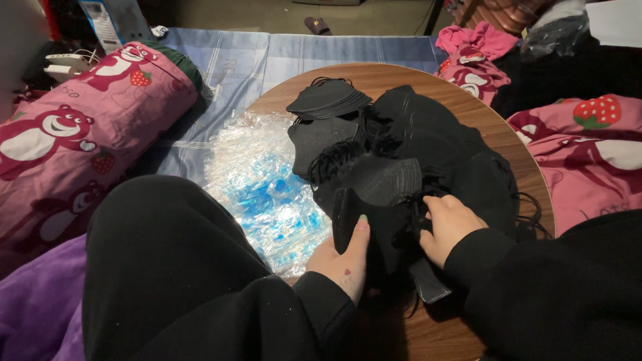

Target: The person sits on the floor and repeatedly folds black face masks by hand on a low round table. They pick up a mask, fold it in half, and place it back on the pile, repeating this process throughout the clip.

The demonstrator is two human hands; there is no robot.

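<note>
On the round wooden surface, a loose heap of black face masks is spread from the middle toward the person's lap, with ear loops tangled across it. At the near edge, a folded black mask is held upright by the left hand; the thumb is pressed along its right side and the fingers are hidden behind it, so the grip is closed on the mask, apparently to keep it apart from the heap. The right hand is laid on the pile just beside it, fingers curled down into the masks and loops; whether anything is actually pinched there cannot be told, since the fingertips are buried. Farther back, a neater stack of masks is seen fanned flat, seemingly set aside so that it stays apart from the jumble. To the left of the heap, a sheet of crinkled clear plastic wrapping with blue patches showing through is draped over the surface's edge and onto the blue checked bedsheet. A pink bolster printed with bears and strawberries is lying at the left, and matching pink bedding is bunched at the right. At the top left, a blue and white box is propped upright; its print is too small to make out.
</note>
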